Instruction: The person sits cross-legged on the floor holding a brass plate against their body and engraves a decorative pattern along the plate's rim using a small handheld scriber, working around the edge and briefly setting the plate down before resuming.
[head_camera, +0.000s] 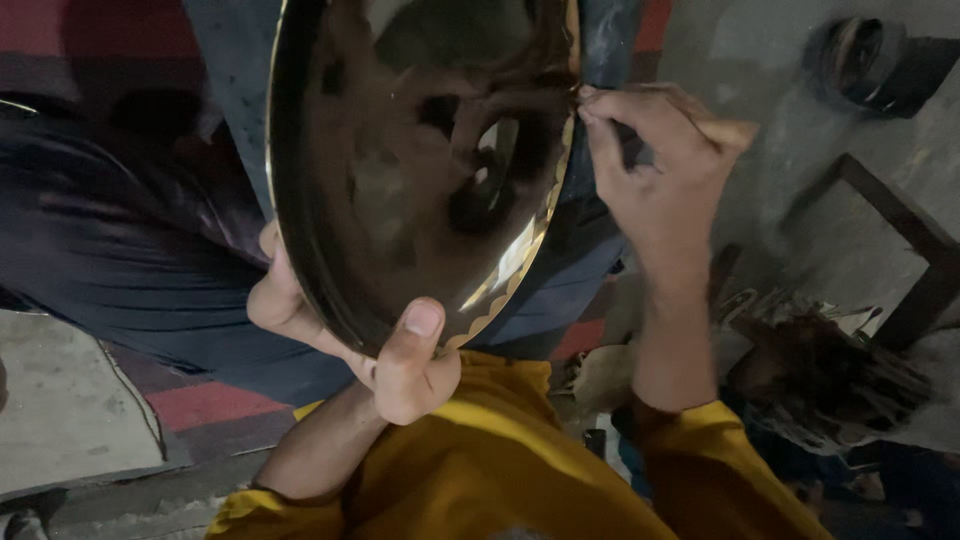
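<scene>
A large round polished metal plate with a scalloped brass-coloured rim stands tilted upright before me. My left hand grips its lower edge, thumb on the shiny face and fingers behind. At the plate's right rim my right hand pinches a thin tool whose tip touches the scalloped edge. The plate's face mirrors dark shapes. My sleeves are yellow.
My legs in dark blue cloth lie behind the plate on a red and grey mat. A bundle of thin sticks and metal tools lies at the right, near a dark wooden frame. A dark round object sits top right on concrete.
</scene>
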